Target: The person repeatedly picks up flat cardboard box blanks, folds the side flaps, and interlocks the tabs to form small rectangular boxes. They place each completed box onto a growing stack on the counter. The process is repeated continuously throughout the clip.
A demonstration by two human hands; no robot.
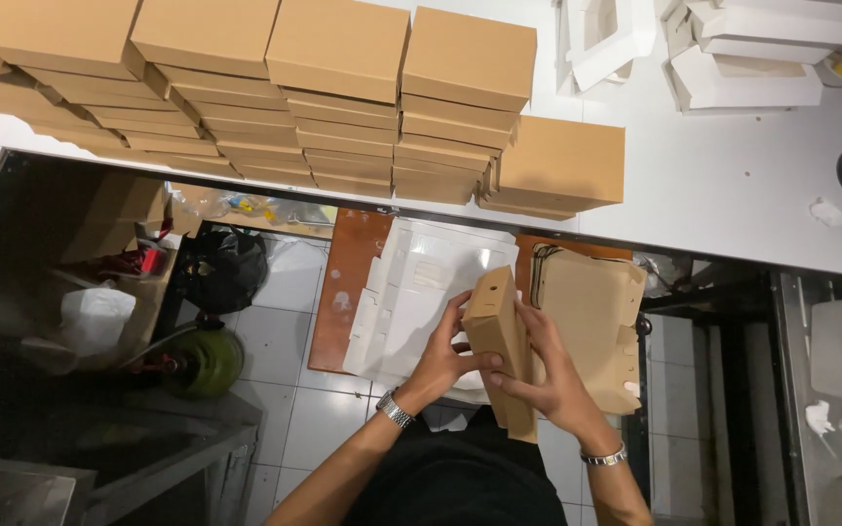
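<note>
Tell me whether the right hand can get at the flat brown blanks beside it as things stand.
Probably yes, once it lets go: the right hand grips the brown box together with the left hand, and the flat brown blanks lie uncovered right beside it.

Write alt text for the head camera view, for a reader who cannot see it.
Seen from above, a person's left hand and right hand hold a brown cardboard box on edge over flat white cutouts and flat brown cutouts. Stacks of finished brown boxes line a white counter ahead.

matt brown cardboard box (501,336), glossy floor tiles (289,292).
</note>
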